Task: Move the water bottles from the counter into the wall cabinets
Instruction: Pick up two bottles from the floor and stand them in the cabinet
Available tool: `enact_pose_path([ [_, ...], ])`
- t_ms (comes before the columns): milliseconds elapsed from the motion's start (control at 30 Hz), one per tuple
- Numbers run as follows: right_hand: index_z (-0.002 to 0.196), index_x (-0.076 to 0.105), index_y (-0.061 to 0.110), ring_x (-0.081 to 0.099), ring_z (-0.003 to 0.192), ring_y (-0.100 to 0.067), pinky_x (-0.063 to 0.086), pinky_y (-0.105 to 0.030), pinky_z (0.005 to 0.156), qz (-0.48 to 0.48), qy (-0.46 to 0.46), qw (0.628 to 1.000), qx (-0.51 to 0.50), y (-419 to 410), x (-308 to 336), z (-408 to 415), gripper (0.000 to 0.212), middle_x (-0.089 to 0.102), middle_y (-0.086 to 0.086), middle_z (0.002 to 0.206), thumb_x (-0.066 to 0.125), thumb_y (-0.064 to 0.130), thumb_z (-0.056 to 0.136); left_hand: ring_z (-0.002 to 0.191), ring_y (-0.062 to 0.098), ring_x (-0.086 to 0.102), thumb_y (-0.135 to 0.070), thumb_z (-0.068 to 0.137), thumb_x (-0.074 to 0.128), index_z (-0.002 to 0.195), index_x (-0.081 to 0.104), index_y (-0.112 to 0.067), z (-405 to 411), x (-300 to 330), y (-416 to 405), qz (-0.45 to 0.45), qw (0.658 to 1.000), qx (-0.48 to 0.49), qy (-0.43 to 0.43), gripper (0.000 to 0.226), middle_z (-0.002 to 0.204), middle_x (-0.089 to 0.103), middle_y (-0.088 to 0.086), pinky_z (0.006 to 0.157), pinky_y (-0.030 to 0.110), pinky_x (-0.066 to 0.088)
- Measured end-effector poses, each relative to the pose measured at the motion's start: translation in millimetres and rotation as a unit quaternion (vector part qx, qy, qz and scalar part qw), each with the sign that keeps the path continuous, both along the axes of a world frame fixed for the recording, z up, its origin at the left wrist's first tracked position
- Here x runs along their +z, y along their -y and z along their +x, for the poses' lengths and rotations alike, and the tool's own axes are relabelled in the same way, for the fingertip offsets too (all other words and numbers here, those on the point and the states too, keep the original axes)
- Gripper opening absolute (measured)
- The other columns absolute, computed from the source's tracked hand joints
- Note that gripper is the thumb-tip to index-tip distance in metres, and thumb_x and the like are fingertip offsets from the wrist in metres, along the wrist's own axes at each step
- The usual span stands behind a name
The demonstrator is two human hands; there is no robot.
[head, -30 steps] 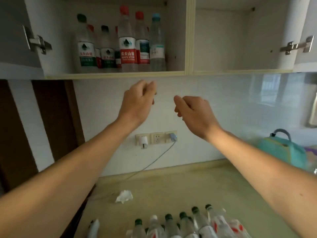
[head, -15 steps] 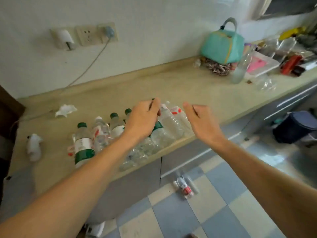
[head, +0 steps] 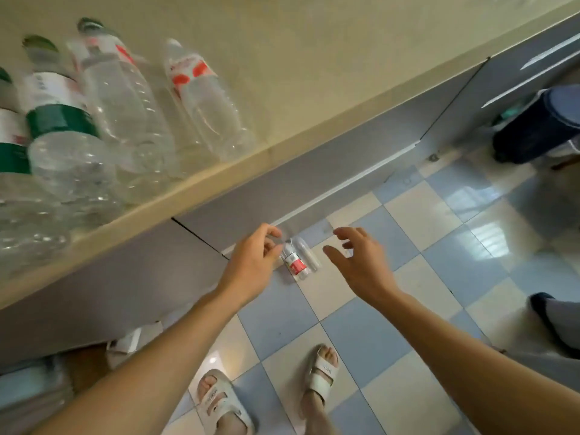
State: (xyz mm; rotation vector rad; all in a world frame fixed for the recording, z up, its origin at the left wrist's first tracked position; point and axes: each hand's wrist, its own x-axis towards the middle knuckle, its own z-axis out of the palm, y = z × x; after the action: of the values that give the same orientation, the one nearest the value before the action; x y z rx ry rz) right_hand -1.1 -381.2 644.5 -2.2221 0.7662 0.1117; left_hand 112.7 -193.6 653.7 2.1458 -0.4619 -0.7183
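Several clear water bottles stand on the beige counter [head: 219, 178] at upper left, among them a red-labelled bottle [head: 204, 98], a plain bottle [head: 125, 98] and a green-labelled bottle [head: 59, 120]. Two more bottles lie on the checked floor against the grey cabinet base: a small red-labelled bottle [head: 295, 262] and a clear one [head: 307, 252] beside it. My left hand [head: 254, 262] hovers just left of them, its fingers loosely curled by the red-labelled bottle's top and holding nothing. To their right, my right hand [head: 357, 262] is spread and apart from them.
Grey lower cabinet doors [head: 282, 196] run under the counter. A dark bin [head: 539, 127] stands at the right. Another person's dark shoe [head: 546, 315] is on the floor at right. My sandalled feet [head: 323, 372] are below, and a white box [head: 131, 340] lies left.
The view has swung from the wall cabinet down past the counter to the floor. Both hands have dropped from counter height toward the two bottles lying on the tiles.
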Motion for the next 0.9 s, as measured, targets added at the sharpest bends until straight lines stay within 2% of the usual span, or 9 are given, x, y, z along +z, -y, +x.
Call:
enact_pose_path([
  [67,0.138,0.054,0.024,0.057,0.118,-0.018,0.054,-0.039,0.098,0.013,-0.040,0.999,-0.006,19,-51,-9,0.049,0.053,0.001,0.141,0.061,0.046,0.095,0.072,0.006,0.058,-0.020,0.096,0.065,0.099,0.054,-0.038,-3,-52,16,0.016,1.000,0.012,-0.022,0.021,0.087,0.060,-0.010,0.060,0.018,0.045],
  [167,0.141,0.052,0.022,0.055,0.124,-0.023,0.052,-0.044,0.101,0.025,-0.077,0.997,-0.012,39,-134,-17,0.050,0.052,-0.003,0.143,0.060,0.044,0.097,0.076,0.004,0.056,-0.021,0.090,0.070,0.102,0.055,-0.033,-1,-136,39,0.053,0.998,0.017,-0.025,0.023,0.096,0.058,-0.008,0.063,0.010,0.042],
  [333,0.143,0.050,0.024,0.053,0.125,-0.022,0.051,-0.040,0.100,0.038,-0.118,0.992,-0.024,58,-283,-24,0.048,0.051,-0.003,0.141,0.058,0.042,0.099,0.093,0.008,0.053,-0.028,0.088,0.072,0.107,0.050,-0.032,8,-280,65,0.103,0.995,0.004,-0.010,0.030,0.110,0.056,-0.005,0.069,0.010,0.036],
  [433,0.142,0.053,0.023,0.054,0.125,-0.023,0.051,-0.039,0.100,0.056,-0.128,0.990,-0.017,62,-367,-22,0.045,0.051,-0.004,0.141,0.058,0.039,0.100,0.104,0.017,0.053,-0.028,0.089,0.073,0.111,0.047,-0.031,8,-367,73,0.125,0.992,0.006,-0.018,0.034,0.118,0.053,-0.001,0.082,0.024,0.039],
  [567,0.138,0.057,0.021,0.058,0.120,-0.025,0.052,-0.040,0.096,0.053,-0.122,0.991,-0.019,72,-467,-14,0.040,0.055,-0.005,0.137,0.058,0.034,0.100,0.113,0.020,0.052,-0.031,0.090,0.073,0.126,0.048,-0.023,1,-471,82,0.158,0.986,-0.011,-0.042,0.045,0.128,0.046,0.000,0.092,0.032,0.043],
  [733,0.134,0.061,0.018,0.060,0.115,-0.027,0.047,-0.035,0.092,0.033,-0.110,0.993,-0.027,78,-574,8,0.036,0.059,-0.008,0.133,0.059,0.030,0.100,0.112,0.027,0.056,-0.034,0.088,0.075,0.136,0.044,-0.027,2,-577,94,0.177,0.981,0.037,-0.064,0.058,0.128,0.044,0.005,0.084,0.028,0.040],
  [833,0.142,0.054,0.018,0.054,0.126,-0.028,0.041,-0.033,0.097,0.029,-0.103,0.994,-0.035,76,-621,20,0.042,0.053,-0.007,0.142,0.057,0.029,0.101,0.122,0.030,0.050,-0.034,0.086,0.077,0.154,0.027,-0.037,2,-624,100,0.168,0.982,0.054,-0.066,0.084,0.134,0.040,0.009,0.097,0.034,0.042],
  [900,0.148,0.046,0.020,0.048,0.133,-0.028,0.039,-0.035,0.103,0.030,-0.103,0.994,-0.027,75,-644,29,0.048,0.049,-0.006,0.148,0.054,0.029,0.102,0.124,0.032,0.050,-0.037,0.085,0.079,0.159,0.008,-0.038,4,-647,107,0.154,0.981,0.091,-0.075,0.102,0.136,0.040,0.011,0.096,0.038,0.043],
])
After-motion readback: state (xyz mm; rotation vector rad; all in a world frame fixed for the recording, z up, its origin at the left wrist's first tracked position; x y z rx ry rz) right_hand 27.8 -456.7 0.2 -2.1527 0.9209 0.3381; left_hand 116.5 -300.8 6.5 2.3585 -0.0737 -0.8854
